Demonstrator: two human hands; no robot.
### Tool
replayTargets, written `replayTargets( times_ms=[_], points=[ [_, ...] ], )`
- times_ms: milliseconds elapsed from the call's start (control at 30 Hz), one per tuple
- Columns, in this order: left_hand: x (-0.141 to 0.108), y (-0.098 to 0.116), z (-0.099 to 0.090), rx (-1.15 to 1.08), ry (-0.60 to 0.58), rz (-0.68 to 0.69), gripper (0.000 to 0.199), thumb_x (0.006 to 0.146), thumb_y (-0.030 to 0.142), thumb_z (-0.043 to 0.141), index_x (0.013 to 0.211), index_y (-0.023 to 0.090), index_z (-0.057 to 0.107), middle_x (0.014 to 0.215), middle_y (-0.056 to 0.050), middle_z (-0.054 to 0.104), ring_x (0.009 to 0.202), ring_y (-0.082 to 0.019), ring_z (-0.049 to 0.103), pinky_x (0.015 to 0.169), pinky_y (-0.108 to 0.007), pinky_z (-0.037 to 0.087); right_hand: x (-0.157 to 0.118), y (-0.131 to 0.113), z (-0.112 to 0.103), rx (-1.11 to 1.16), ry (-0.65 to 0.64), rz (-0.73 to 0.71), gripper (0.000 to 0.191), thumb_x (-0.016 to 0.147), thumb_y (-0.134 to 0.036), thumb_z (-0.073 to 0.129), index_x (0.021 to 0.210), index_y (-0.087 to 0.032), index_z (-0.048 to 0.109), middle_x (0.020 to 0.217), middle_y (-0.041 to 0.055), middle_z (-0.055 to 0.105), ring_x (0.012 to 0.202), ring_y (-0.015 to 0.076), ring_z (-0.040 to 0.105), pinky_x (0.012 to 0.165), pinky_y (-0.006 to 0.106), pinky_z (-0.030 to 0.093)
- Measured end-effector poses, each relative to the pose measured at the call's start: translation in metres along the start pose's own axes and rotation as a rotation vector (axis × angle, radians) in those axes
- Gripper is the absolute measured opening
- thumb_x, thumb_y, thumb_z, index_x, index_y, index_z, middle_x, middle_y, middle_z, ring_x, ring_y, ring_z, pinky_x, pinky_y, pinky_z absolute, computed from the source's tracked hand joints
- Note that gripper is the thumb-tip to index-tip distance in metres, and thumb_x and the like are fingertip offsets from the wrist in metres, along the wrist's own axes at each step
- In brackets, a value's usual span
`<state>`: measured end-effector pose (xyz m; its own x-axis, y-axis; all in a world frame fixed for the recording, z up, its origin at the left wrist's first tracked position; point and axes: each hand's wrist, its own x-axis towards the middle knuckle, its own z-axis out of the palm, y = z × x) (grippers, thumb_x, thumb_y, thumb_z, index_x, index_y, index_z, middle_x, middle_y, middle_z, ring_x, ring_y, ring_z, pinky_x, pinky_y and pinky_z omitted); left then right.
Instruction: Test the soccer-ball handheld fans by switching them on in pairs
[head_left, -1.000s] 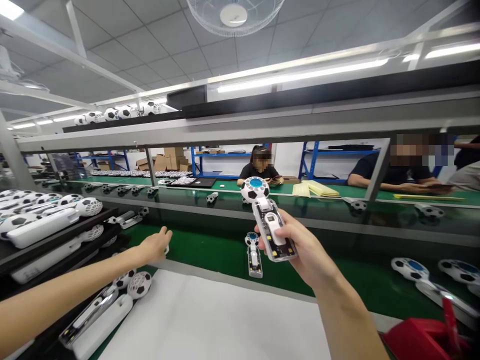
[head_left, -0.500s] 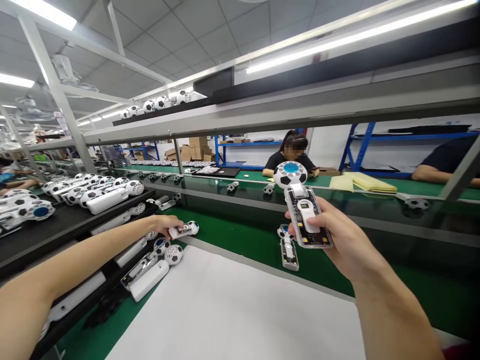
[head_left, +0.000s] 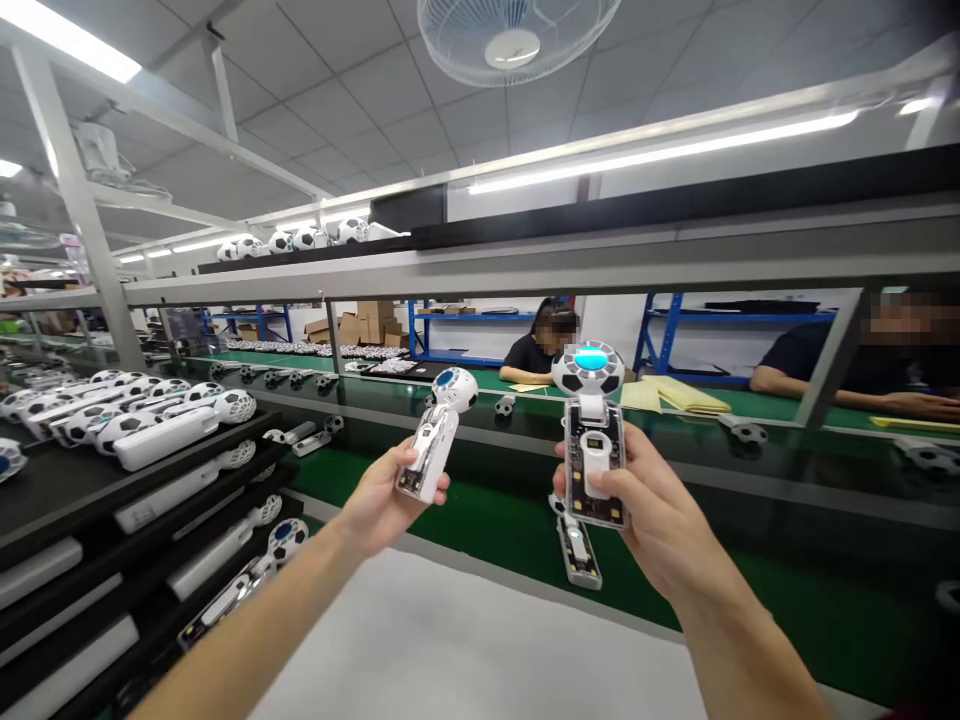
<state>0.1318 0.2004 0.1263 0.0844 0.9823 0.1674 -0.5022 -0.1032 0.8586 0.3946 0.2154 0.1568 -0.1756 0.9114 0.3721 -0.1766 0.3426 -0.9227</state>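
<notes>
My left hand (head_left: 394, 490) is closed round the handle of a soccer-ball-headed handheld device (head_left: 429, 455), raised over the green belt. Its ball has a dark blue disc and tilts to the right. My right hand (head_left: 652, 495) grips a second soccer-ball-headed device (head_left: 595, 455) upright by its clear casing, thumb on the white piece at the front. A circuit board shows through that casing, and the blue disc on its ball glows. Below my right hand a third such device (head_left: 579, 555) lies on the belt, its ball partly hidden.
Black trays (head_left: 52, 510) of similar devices are stacked at the left. A white sheet (head_left: 465, 640) covers the near surface. Across the dark green belt (head_left: 480, 525) sit two people (head_left: 529, 355). An overhead shelf beam (head_left: 525, 270) spans the view, and yellow sheets (head_left: 686, 393) lie beyond.
My left hand has lifted a device from beside the trays and brought it up and right, near my right hand. The disc on the right-hand device now glows. The view has shifted.
</notes>
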Motion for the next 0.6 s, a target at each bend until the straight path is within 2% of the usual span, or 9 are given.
replayTargets(
  times_ms=[100,167,233,333,400,533,600],
  points=[
    [-0.003,-0.004,0.028,-0.188,-0.009,0.111,0.039,0.083,0.022,0.063,0.12,0.015,0.053,0.103,-0.007,0.065,0.085,-0.017,0.067,0.076,-0.029,0.057,0.0,0.002,0.004,0.053,0.009,-0.039,0.045,0.083,-0.03,0.064,0.124,-0.025,0.047,0.103,0.0041,0.068,0.082,0.0212,0.069,0.072,0.034,0.057],
    [-0.002,-0.006,0.041,-0.16,-0.02,0.181,0.043,0.08,0.02,0.066,0.12,0.018,0.051,0.114,-0.008,0.065,0.089,-0.019,0.069,0.082,-0.034,0.058,0.0,0.005,0.006,0.063,0.002,-0.066,0.048,0.082,-0.03,0.066,0.125,-0.025,0.045,0.109,0.0054,0.067,0.086,0.0227,0.069,0.072,0.035,0.058],
    [0.001,-0.011,0.049,-0.049,-0.049,0.257,0.052,0.076,0.019,0.069,0.122,0.02,0.044,0.115,-0.008,0.066,0.088,-0.023,0.07,0.081,-0.039,0.058,0.001,0.009,0.006,0.037,-0.004,-0.092,0.051,0.082,-0.03,0.066,0.127,-0.026,0.044,0.114,0.007,0.066,0.089,0.023,0.069,0.074,0.035,0.058],
    [0.01,-0.023,0.049,0.155,-0.091,0.368,0.066,0.078,0.021,0.071,0.13,0.025,0.03,0.103,-0.006,0.067,0.087,-0.024,0.071,0.08,-0.04,0.056,0.003,0.016,0.005,-0.047,0.01,-0.137,0.053,0.086,-0.032,0.064,0.134,-0.027,0.042,0.111,0.0071,0.066,0.092,0.022,0.067,0.079,0.035,0.058],
    [0.015,-0.032,0.044,0.275,-0.117,0.416,0.066,0.083,0.024,0.068,0.133,0.026,0.026,0.102,-0.005,0.065,0.089,-0.021,0.068,0.083,-0.039,0.055,0.004,0.02,0.007,-0.082,0.011,-0.154,0.055,0.088,-0.034,0.063,0.138,-0.027,0.039,0.11,0.007,0.065,0.095,0.0216,0.065,0.083,0.036,0.057],
    [0.021,-0.041,0.032,0.439,-0.129,0.481,0.058,0.087,0.022,0.065,0.132,0.028,0.029,0.113,-0.006,0.059,0.096,-0.016,0.061,0.085,-0.032,0.052,0.003,0.025,0.012,-0.092,-0.005,-0.143,0.066,0.091,-0.037,0.062,0.147,-0.032,0.029,0.121,0.0069,0.06,0.1,0.0209,0.063,0.087,0.036,0.055],
    [0.021,-0.039,0.031,0.409,-0.141,0.485,0.059,0.085,0.021,0.067,0.131,0.029,0.031,0.116,-0.006,0.058,0.094,-0.016,0.061,0.083,-0.031,0.052,0.003,0.028,0.015,-0.098,-0.018,-0.134,0.072,0.091,-0.037,0.062,0.151,-0.034,0.023,0.126,0.0072,0.058,0.102,0.0216,0.063,0.088,0.037,0.054]
  ],
)
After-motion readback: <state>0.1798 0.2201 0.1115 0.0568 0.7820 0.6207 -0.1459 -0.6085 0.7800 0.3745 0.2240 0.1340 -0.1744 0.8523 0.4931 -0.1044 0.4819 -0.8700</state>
